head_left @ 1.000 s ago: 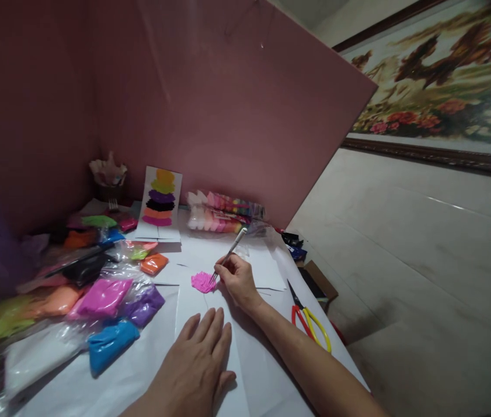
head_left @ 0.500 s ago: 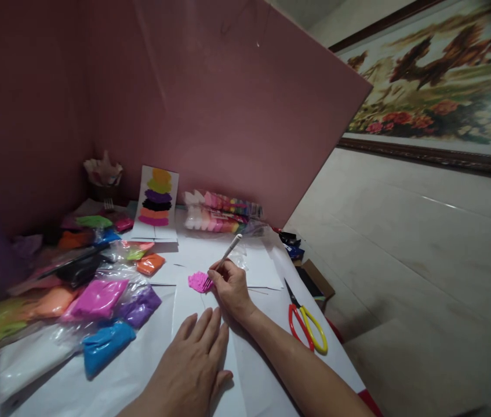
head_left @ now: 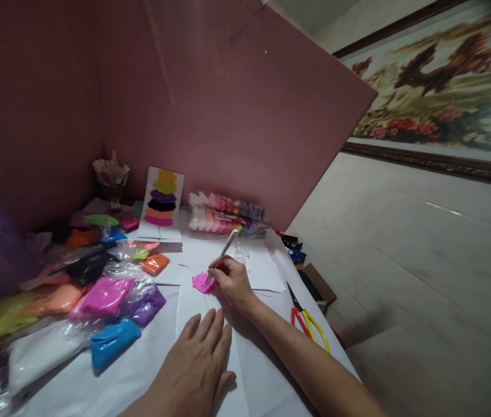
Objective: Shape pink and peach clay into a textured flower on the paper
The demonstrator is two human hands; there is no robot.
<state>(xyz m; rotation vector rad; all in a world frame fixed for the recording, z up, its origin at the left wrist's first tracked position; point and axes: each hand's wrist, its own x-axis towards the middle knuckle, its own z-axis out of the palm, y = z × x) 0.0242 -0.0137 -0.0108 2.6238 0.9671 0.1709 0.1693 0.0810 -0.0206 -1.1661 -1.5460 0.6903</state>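
My right hand (head_left: pixel 233 284) grips a small fork (head_left: pixel 228 244) with a pale handle, held at a slant. The fork's tines touch a flattened patch of pink clay (head_left: pixel 200 282) on a white sheet of paper (head_left: pixel 186 313). A thin line runs down the sheet below the clay. My left hand (head_left: pixel 197 356) lies flat on the same sheet, palm down with its fingers stretched out, just in front of the pink patch. It holds nothing.
Bags of coloured clay (head_left: pixel 104 295) crowd the left side. A card with stacked colour patches (head_left: pixel 161 202) leans at the back, beside packed clay sticks (head_left: pixel 223 213). Scissors (head_left: pixel 306 318) with red and yellow handles lie right of my forearm. A pink panel (head_left: pixel 236 116) rises behind.
The view has shifted slightly, so everything sits a little further right. The fork has tilted more upright and its tines have moved on the pink clay. My left hand stays flat.
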